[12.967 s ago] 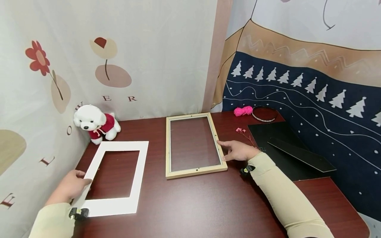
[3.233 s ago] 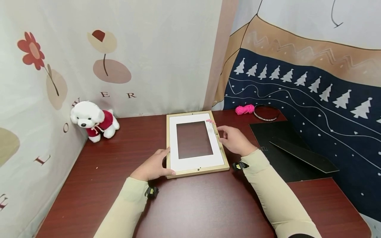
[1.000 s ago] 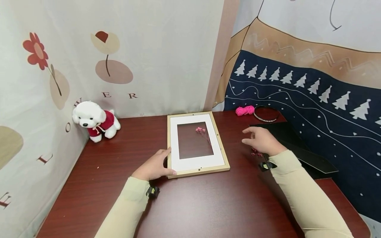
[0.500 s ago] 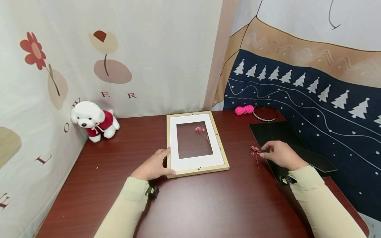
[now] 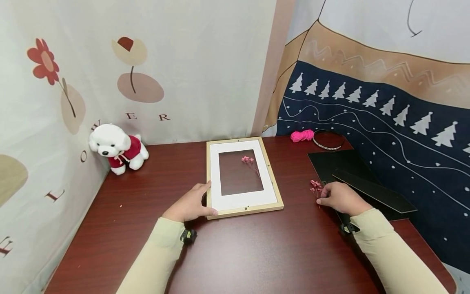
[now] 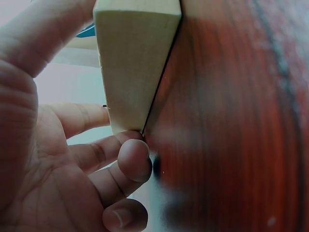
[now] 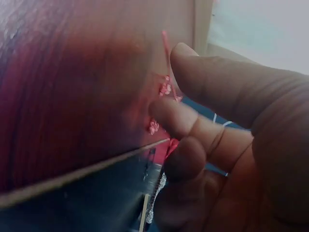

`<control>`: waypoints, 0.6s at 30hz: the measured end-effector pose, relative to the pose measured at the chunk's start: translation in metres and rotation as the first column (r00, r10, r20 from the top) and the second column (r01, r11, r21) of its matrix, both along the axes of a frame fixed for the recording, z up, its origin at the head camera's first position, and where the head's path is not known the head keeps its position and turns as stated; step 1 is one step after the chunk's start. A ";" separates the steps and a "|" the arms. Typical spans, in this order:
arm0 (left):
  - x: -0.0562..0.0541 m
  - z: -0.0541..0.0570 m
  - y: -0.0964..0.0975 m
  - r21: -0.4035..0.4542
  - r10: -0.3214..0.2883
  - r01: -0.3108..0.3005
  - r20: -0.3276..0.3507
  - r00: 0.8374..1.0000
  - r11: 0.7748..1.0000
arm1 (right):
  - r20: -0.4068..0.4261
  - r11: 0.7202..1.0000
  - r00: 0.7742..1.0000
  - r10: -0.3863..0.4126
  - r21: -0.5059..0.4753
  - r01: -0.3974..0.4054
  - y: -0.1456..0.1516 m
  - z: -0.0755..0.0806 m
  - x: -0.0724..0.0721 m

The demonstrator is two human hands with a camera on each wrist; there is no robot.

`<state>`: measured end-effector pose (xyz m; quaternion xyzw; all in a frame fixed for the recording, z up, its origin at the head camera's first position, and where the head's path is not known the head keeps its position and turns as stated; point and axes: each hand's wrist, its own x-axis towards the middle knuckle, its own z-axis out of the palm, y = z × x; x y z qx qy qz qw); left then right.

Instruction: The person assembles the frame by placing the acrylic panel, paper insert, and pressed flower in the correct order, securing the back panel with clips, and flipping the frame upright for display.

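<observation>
Fingers of the left hand [image 5: 189, 204] grip the near-left corner of a pale wooden picture frame [image 5: 264, 207]; the right hand [image 5: 341, 198] has thumb and forefinger parted beside a thin-stemmed pink flower sprig [image 5: 315, 188] on the surface [image 5: 257, 253]. Inside the frame, a white mat [image 5: 235, 200] borders another pink sprig [image 5: 247, 160].

Pale wooden rectangular frame [image 5: 257, 208] lies flat, white rectangular mat [image 5: 242, 200] inside. Thin-stemmed pink flower sprig [image 5: 247, 159] slants in mat opening; second pink sprig [image 5: 315, 185] to right of frame.
</observation>
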<state>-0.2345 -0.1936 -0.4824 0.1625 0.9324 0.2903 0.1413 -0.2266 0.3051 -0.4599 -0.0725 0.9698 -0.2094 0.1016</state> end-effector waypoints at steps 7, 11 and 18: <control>0.000 0.002 0.001 0.010 -0.004 0.004 0.001 1.000 1.000 | 0.040 0.995 0.996 -0.085 0.061 0.082 -0.009 0.003 -0.003; 0.001 0.004 0.001 0.012 -0.002 0.002 0.007 1.000 1.000 | 0.071 0.993 0.993 -0.098 0.067 0.093 -0.010 0.005 -0.007; 0.001 0.004 0.000 0.011 -0.001 0.001 0.006 1.000 1.000 | 0.062 0.994 0.994 -0.086 0.076 0.082 -0.011 0.002 -0.011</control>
